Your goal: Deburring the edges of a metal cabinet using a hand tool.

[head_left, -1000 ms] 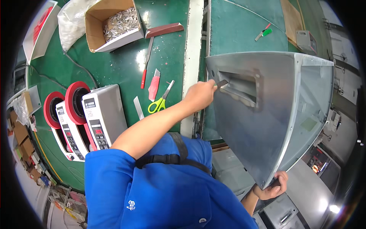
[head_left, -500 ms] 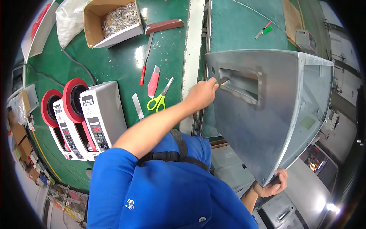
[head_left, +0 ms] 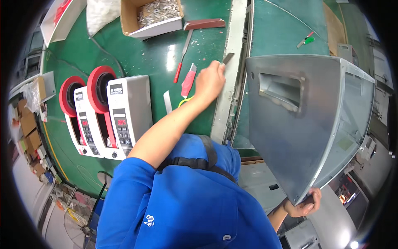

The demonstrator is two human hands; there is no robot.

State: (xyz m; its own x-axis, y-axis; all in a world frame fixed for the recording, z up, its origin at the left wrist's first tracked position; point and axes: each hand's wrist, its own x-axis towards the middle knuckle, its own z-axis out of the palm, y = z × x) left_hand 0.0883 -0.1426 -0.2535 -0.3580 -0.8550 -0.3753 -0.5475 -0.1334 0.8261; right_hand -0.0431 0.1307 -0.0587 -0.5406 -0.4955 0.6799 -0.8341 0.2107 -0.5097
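Observation:
My left hand (head_left: 210, 82) is closed on a short, flat, dark strip (head_left: 227, 58), like a blade, whose end sticks out past the fingers. It hovers at the green bench's edge, apart from the large grey sheet-metal box (head_left: 286, 128). That box has a rectangular opening (head_left: 282, 91) with pale rough edges in its flat face, and an open side to the right. My right hand (head_left: 304, 203) grips the box's near lower corner, fingers curled. Under my left forearm, yellow-handled scissors (head_left: 184, 102) are mostly hidden. Near my left hand lies a blade with a pink wrapped handle (head_left: 189, 81).
Two white tape dispensers (head_left: 130, 112) with red rolls stand on the left. Farther back are a cardboard box (head_left: 132, 16) of small metal pieces, a red-handled file (head_left: 182, 58), a brown bar (head_left: 205, 23) and a bare metal blade (head_left: 167, 102). A green-and-red tool (head_left: 307, 40) lies behind the box.
My left hand has drawn away from the box's opening, leftward and back over the bench edge, still holding the strip. My right hand stays at the box's corner. The whole view has shifted slightly.

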